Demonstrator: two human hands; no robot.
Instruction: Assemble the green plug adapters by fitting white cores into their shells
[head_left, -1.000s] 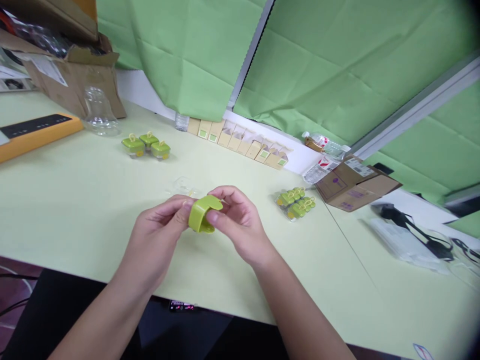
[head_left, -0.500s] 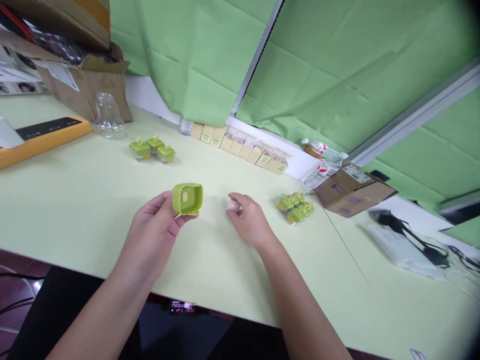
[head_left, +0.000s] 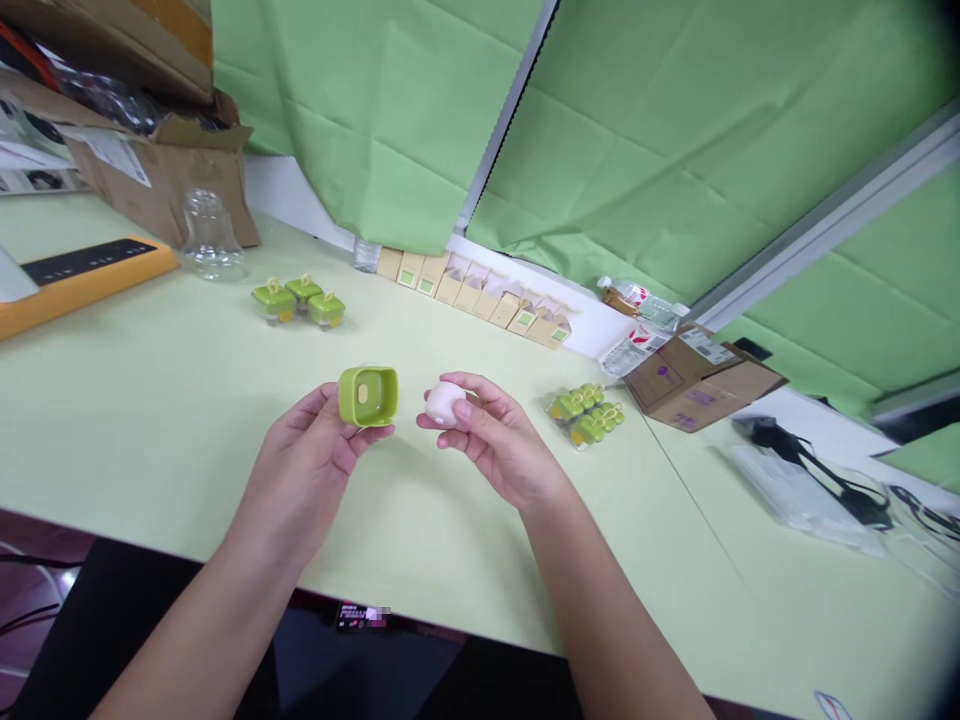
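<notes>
A small green square lid [head_left: 381, 397], its hollow underside turned to the right and toward me, is pinched in my left hand [head_left: 319, 440]. My right hand [head_left: 499, 440] holds a small white rounded piece [head_left: 445, 402] between thumb and fingers; its exact kind is unclear, perhaps a sponge-like puff. The two things are side by side above the table, a short gap apart. To the left behind them stand several little clear boxes with green lids [head_left: 300, 298]. More such green-lidded boxes [head_left: 586, 412] are grouped on the right.
A row of small beige cartons [head_left: 480, 290] lines the wall. A clear glass jar [head_left: 214, 240], an orange-edged device [head_left: 97, 280] and an open cardboard box [head_left: 172, 180] stand left. On the right are another cardboard box [head_left: 694, 380], plastic bottles [head_left: 645, 300] and a black cable [head_left: 817, 470].
My right hand has turned and come closer to the lid, so the white piece now shows fully. My left hand tilted the lid slightly and otherwise stays in about the same place.
</notes>
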